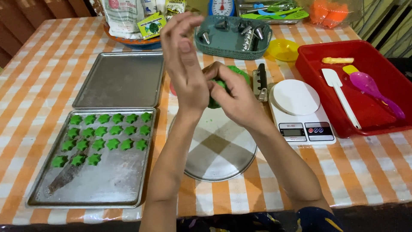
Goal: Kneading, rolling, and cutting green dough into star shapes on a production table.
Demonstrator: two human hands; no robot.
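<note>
My right hand (235, 98) is closed around a lump of green dough (221, 83), held above a round metal plate (219, 150). My left hand (185, 60) stands upright beside it, fingers loosely together and pointing up, its heel against the dough and my right fingers. It holds nothing of its own. To the left, a metal baking tray (107, 184) carries several green star-shaped dough pieces (103, 132) in rows on its upper half.
An empty baking tray (122, 79) lies behind the filled one. A white kitchen scale (299, 107) and a red bin (369, 111) with spatulas are on the right. A teal basket (231, 47) of piping nozzles, a yellow bowl (283, 49) and packets stand at the back.
</note>
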